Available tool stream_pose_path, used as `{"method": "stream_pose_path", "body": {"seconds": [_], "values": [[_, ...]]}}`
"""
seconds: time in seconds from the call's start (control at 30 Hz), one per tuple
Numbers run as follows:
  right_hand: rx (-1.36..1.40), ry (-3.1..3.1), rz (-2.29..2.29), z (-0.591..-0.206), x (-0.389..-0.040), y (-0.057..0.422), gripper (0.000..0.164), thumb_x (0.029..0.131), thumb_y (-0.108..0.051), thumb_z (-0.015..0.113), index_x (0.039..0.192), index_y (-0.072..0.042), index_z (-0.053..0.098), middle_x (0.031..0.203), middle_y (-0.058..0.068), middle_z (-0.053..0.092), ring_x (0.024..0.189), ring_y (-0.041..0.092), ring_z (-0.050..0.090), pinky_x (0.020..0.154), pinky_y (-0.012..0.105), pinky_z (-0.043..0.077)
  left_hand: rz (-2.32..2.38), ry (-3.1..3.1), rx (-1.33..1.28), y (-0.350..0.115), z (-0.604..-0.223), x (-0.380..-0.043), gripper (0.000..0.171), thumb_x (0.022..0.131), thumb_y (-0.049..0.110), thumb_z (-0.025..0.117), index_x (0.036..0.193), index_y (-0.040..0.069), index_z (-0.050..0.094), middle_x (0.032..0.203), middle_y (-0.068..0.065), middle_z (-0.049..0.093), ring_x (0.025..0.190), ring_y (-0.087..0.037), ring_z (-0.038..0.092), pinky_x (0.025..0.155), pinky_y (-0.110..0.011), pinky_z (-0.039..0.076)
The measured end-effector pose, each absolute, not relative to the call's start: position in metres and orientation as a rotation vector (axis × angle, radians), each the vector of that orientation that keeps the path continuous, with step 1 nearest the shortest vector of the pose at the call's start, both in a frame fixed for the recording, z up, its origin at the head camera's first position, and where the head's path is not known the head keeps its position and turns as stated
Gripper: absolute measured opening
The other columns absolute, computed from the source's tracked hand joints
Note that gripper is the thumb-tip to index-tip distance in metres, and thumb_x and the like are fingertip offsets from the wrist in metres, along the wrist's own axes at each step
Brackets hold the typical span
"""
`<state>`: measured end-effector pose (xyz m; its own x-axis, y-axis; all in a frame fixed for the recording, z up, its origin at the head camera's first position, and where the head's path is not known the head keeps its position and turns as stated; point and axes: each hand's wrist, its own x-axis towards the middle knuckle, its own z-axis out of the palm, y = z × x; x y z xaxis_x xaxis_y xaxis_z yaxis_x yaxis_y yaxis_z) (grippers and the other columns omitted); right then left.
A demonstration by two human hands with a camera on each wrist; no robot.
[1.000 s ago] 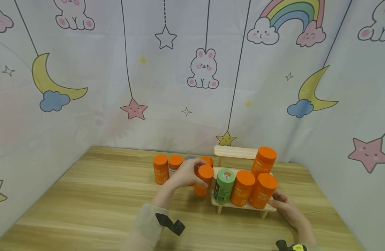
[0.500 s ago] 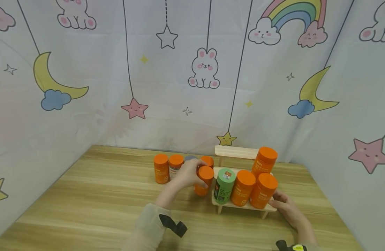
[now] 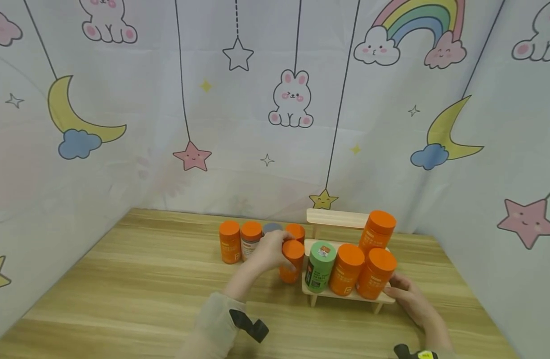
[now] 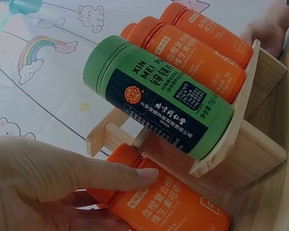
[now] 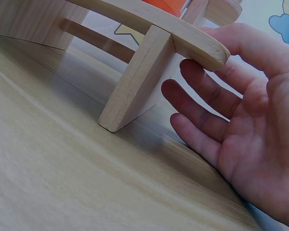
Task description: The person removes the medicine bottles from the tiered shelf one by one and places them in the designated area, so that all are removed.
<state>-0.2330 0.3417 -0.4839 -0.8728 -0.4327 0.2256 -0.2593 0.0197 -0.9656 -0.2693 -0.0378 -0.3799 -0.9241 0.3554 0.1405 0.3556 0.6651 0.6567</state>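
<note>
My left hand [image 3: 271,251] grips an orange supplement jar [image 3: 291,263] near its lid, just left of the wooden rack. The thumb lies along the front of the lid in the left wrist view, and the other fingers are partly hidden behind the jar. On the rack's front step [image 3: 324,294] stand a green jar [image 4: 159,96] and two orange jars [image 3: 346,269]; another orange jar [image 3: 379,227] sits on the step behind. My right hand [image 5: 253,106] holds the right end of the wooden rack [image 5: 202,50], with some fingertips under the board.
A row of jars stands on the table behind and left of my left hand: an orange jar [image 3: 230,243], one with a white label [image 3: 250,239], a grey-lidded one [image 3: 272,228] and another orange one [image 3: 296,230]. A patterned cloth wall [image 3: 239,184] encloses the table.
The orange jar in my left hand has come slightly down and forward and stands straighter. My left hand has shifted a little right with it. The right hand stays at the rack's end.
</note>
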Motion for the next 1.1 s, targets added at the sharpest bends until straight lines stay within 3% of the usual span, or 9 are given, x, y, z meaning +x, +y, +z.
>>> {"method": "stream_pose_path", "body": {"seconds": [0.47, 0.87, 1.1], "values": [[-0.615, 2.173, -1.961, -0.482, -0.232, 0.341, 0.040, 0.095, 0.001, 0.046, 0.121, -0.024, 0.064, 0.129, -0.023, 0.057, 0.120, -0.011, 0.047, 0.095, 0.010, 0.037, -1.127, -2.881, -0.610, -0.039, -0.381, -0.268, 0.064, 0.061, 0.007, 0.092, 0.118, 0.002, 0.064, 0.114, -0.012, 0.067, 0.103, -0.028, 0.064, 0.087, -0.042, 0.055], [-0.653, 2.135, -1.973, -0.483, -0.233, 0.343, 0.042, 0.096, 0.001, 0.045, 0.125, -0.022, 0.063, 0.130, -0.024, 0.057, 0.121, -0.012, 0.046, 0.096, 0.009, 0.037, -1.165, -2.905, -0.526, -0.039, -0.378, -0.265, 0.068, 0.065, 0.008, 0.091, 0.126, 0.003, 0.060, 0.127, -0.014, 0.063, 0.118, -0.032, 0.059, 0.099, -0.048, 0.050], [-0.684, 2.122, -1.973, -0.483, -0.234, 0.343, 0.041, 0.096, 0.003, 0.044, 0.122, -0.022, 0.064, 0.128, -0.019, 0.060, 0.119, -0.007, 0.050, 0.096, 0.012, 0.040, -1.184, -2.861, -0.528, -0.042, -0.371, -0.261, 0.066, 0.066, 0.006, 0.089, 0.125, 0.002, 0.060, 0.122, -0.015, 0.065, 0.115, -0.032, 0.060, 0.098, -0.046, 0.050]]}}
